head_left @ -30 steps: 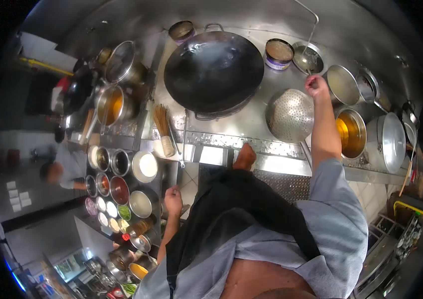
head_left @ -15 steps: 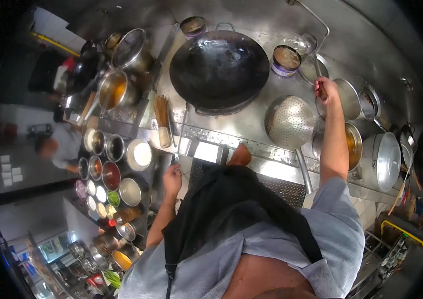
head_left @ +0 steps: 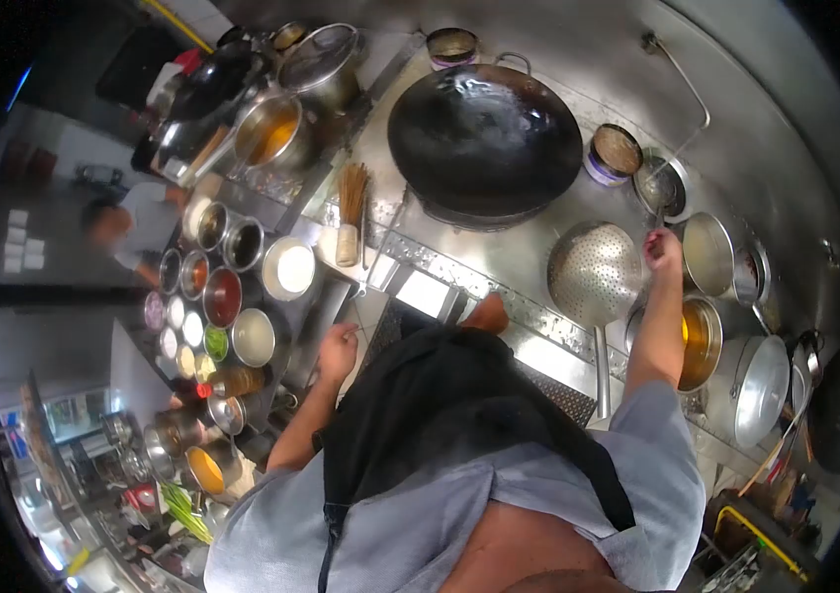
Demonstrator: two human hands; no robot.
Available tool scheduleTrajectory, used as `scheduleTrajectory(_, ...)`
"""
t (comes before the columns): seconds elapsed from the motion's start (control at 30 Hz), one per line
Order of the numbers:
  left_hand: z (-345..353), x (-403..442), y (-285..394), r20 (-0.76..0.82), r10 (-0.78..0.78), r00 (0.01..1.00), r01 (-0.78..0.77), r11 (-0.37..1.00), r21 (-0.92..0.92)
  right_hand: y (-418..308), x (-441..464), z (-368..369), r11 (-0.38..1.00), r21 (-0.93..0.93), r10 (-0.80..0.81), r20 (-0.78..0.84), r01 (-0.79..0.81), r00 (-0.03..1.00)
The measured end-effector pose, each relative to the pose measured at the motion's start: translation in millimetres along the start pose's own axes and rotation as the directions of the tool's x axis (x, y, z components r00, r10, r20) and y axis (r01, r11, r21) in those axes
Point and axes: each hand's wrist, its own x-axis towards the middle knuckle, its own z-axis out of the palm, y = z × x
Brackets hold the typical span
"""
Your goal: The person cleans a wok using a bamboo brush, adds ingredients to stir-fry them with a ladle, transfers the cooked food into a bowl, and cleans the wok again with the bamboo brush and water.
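Steel stovetop (head_left: 521,237), gap between wok (head_left: 484,138) and strainer (head_left: 595,272), right hand (head_left: 663,249) around ladle (head_left: 659,188)

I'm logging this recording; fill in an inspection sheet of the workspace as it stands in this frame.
Surface: steel counter, droplets scattered along its front strip.
Job's things: ladle, its handle in the right hand; dark wok, shiny inside; strainer right of the wok, its handle reaching over the front edge.
Clutter: brush lying left of the wok; tin between wok and ladle; many ingredient bowls at left; pot of orange liquid at right.
Hands: right hand closed around the ladle's handle; left hand near the bowls, nothing seen in it.
Cables: nothing seen.
Surroundings: metal wall behind the counter; another person at far left, blurred.
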Motion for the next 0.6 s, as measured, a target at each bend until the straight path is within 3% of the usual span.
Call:
scheduleTrajectory(0.03,-1,3,2,0.012,0.017,1.0,-0.017,1.0,0.006,-12,2,-4,0.974,0.224,0.01,0.086,-0.029,0.996)
scheduleTrajectory(0.1,-5,9,14,0.026,0.001,1.0,0.0,1.0,-0.021,-24,-13,-4,0.807,0.578,-0.122,0.363,-0.121,0.924)
scheduleTrajectory(0.2,-6,28,27,0.02,0.014,1.0,-0.013,0.998,-0.063,-32,-28,9,0.817,0.573,-0.18,0.364,-0.068,0.914)
scheduleTrajectory(0.3,-13,65,33,-0.026,0.136,0.99,-0.136,0.99,-0.032,-45,-52,22,0.819,0.54,-0.131,0.506,-0.194,0.852)
scheduleTrajectory(0.33,-19,81,38,-0.032,0.15,0.988,-0.152,0.986,-0.074,-53,-62,28,0.855,0.497,-0.139,0.493,-0.147,0.859)
scheduleTrajectory(0.43,-16,141,33,-0.04,0.118,0.992,-0.114,0.989,0.099,-79,-90,64,0.898,0.42,-0.09,0.468,-0.131,0.879)
scheduleTrajectory(0.53,-20,197,48,0.058,0.023,0.998,-0.043,0.926,0.374,-103,-91,102,0.949,0.292,-0.031,0.456,-0.116,0.889)
scheduleTrajectory(0.6,-13,230,51,0.196,-0.147,0.97,0.051,0.904,0.425,-109,-91,134,0.966,0.252,-0.056,0.419,-0.056,0.906)
